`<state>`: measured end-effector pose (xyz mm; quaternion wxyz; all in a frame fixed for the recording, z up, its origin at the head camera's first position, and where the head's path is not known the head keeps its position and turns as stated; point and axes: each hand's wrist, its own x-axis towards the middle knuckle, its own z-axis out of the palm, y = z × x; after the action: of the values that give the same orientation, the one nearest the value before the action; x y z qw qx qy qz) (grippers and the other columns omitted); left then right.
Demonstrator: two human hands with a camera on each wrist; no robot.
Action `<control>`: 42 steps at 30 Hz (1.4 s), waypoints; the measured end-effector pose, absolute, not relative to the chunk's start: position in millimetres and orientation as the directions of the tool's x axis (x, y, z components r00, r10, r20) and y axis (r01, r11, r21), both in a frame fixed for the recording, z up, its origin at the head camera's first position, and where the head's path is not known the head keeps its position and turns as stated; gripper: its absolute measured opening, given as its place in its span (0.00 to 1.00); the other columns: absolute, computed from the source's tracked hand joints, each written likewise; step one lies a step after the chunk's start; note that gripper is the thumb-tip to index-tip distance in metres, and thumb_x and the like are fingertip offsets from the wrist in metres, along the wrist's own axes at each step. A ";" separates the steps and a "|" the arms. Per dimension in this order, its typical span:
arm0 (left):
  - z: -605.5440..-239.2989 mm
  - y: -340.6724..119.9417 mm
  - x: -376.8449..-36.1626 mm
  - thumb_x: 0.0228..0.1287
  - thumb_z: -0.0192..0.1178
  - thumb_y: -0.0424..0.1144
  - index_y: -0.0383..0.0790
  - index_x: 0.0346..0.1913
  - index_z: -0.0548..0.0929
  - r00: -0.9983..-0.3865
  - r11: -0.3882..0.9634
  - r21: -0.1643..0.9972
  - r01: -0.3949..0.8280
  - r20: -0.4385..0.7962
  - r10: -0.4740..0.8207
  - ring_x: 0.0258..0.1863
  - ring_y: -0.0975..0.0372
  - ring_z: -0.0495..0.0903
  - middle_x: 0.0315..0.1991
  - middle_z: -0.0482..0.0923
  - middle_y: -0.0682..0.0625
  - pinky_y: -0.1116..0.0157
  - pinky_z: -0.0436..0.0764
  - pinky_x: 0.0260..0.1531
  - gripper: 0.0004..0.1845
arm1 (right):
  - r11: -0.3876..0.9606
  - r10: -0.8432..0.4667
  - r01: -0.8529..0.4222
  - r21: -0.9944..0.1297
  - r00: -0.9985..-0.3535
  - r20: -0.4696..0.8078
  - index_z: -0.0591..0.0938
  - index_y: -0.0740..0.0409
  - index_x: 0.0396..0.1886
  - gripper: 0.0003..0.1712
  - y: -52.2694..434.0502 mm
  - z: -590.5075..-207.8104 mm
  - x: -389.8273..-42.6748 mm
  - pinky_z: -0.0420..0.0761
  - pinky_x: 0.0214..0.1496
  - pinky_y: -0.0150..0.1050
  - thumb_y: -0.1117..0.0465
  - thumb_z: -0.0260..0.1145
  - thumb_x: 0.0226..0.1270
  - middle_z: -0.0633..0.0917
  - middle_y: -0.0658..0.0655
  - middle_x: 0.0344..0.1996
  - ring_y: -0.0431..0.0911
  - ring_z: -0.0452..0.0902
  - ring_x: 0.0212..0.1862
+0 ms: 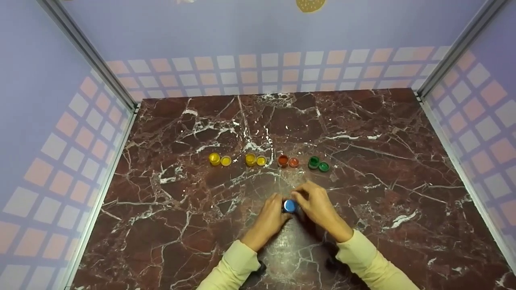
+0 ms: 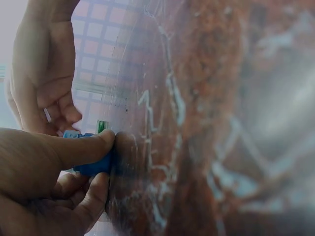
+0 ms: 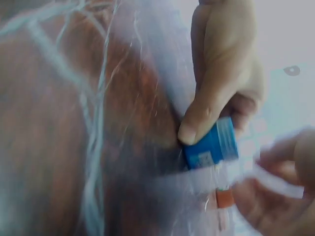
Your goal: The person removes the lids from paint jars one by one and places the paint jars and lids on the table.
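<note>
A small blue paint jar (image 1: 290, 206) with its ridged lid on stands on the marble-patterned table. My left hand (image 1: 271, 214) grips it by the side, and the left wrist view shows thumb and fingers pinching the blue body (image 2: 96, 164). Close beside the jar, on its right, is my right hand (image 1: 318, 205), its fingers loosely bent. In the right wrist view that hand (image 3: 280, 191) is blurred and apart from the lid (image 3: 227, 138). A pale blurred strip shows at its fingers; what it is I cannot tell.
Beyond the hands stand uncapped paint jars in a row, each with its lid beside it: two yellow jars (image 1: 215, 158), a red jar (image 1: 283, 160) and a green jar (image 1: 314, 162). Tile-patterned walls (image 1: 258, 68) border the table (image 1: 181, 225) at the back and sides.
</note>
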<state>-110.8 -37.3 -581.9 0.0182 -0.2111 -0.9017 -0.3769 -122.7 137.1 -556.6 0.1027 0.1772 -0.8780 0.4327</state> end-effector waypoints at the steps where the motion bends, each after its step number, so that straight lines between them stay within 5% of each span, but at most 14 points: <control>1: -582.1 -37.3 -110.8 0.48 0.79 0.28 0.32 0.44 0.81 -0.910 0.624 0.674 0.395 0.195 0.365 0.43 0.49 0.82 0.40 0.78 0.45 0.56 0.81 0.49 0.21 | 0.595 -0.172 -0.365 -0.716 -0.928 0.330 0.87 0.64 0.36 0.03 134.2 -555.5 -121.5 0.85 0.42 0.47 0.68 0.72 0.66 0.86 0.56 0.33 0.48 0.83 0.35; 10: -582.3 -38.6 -110.9 0.49 0.74 0.24 0.32 0.43 0.80 -0.901 0.636 0.644 0.424 0.228 0.370 0.41 0.49 0.82 0.39 0.78 0.44 0.55 0.82 0.46 0.18 | 0.815 -0.137 -0.308 -0.491 -0.926 0.352 0.80 0.67 0.38 0.13 106.5 -548.9 -103.1 0.84 0.31 0.54 0.62 0.73 0.66 0.81 0.63 0.35 0.61 0.83 0.31; 23: -586.9 -40.3 -111.5 0.52 0.66 0.21 0.30 0.41 0.79 -0.868 0.624 0.605 0.495 0.311 0.388 0.38 0.49 0.81 0.36 0.78 0.43 0.55 0.82 0.42 0.13 | 0.870 -0.211 -0.338 -0.359 -0.913 0.349 0.77 0.65 0.35 0.18 94.4 -550.0 -94.2 0.81 0.28 0.54 0.63 0.79 0.57 0.76 0.61 0.31 0.60 0.80 0.31; 42: -583.6 -39.0 -112.2 0.52 0.70 0.24 0.32 0.43 0.79 -0.909 0.639 0.657 0.399 0.194 0.368 0.39 0.50 0.81 0.38 0.77 0.45 0.54 0.81 0.44 0.15 | 0.678 -0.532 -0.628 -0.381 -0.778 0.335 0.83 0.66 0.43 0.12 121.3 -551.4 -107.5 0.84 0.40 0.46 0.71 0.75 0.60 0.77 0.58 0.37 0.52 0.81 0.37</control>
<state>-112.2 -39.0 -583.6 0.0212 -0.2120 -0.9050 -0.3681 -107.5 121.3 -551.4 0.0989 0.3184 -0.9107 0.2438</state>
